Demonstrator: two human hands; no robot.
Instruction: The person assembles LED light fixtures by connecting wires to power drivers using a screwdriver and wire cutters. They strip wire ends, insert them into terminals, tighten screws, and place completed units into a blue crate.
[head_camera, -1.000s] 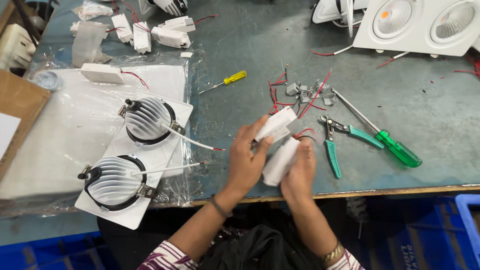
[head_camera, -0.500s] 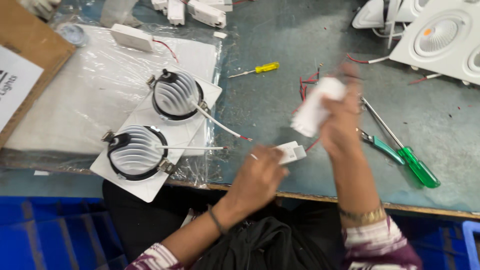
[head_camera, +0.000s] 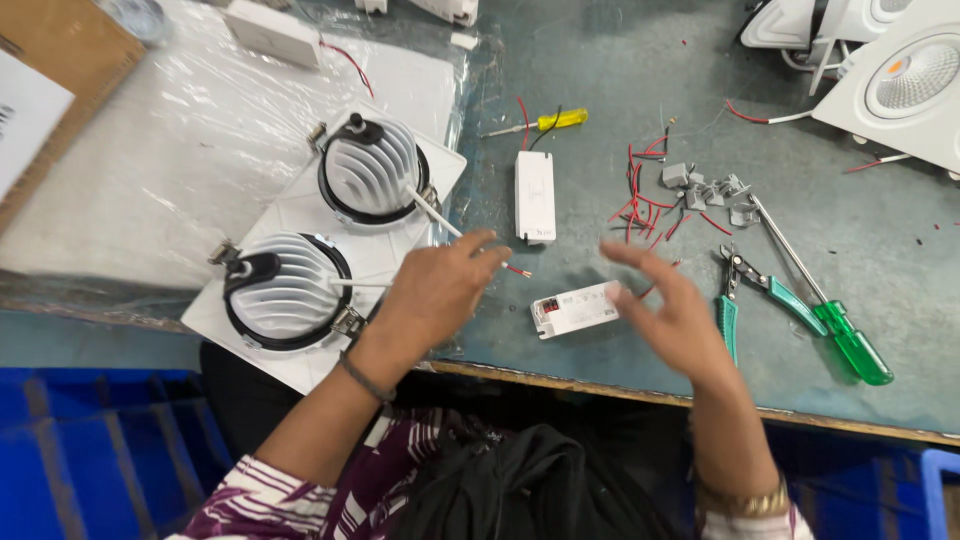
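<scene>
Left hand (head_camera: 440, 290): loosely open, holding nothing, positioned over the edge of the white twin downlight fixture (head_camera: 330, 225), near its white lead. Right hand (head_camera: 670, 320): fingers spread, apparently empty (motion blur). 2 white driver boxes lie on the table (head_camera: 600, 80): 1 (head_camera: 578, 308) between the hands, 1 (head_camera: 535, 195) beyond.

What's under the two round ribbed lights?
A white square plate holds both ribbed lights, lying on a clear plastic sheet. The left hand covers the plate's near corner.
</scene>
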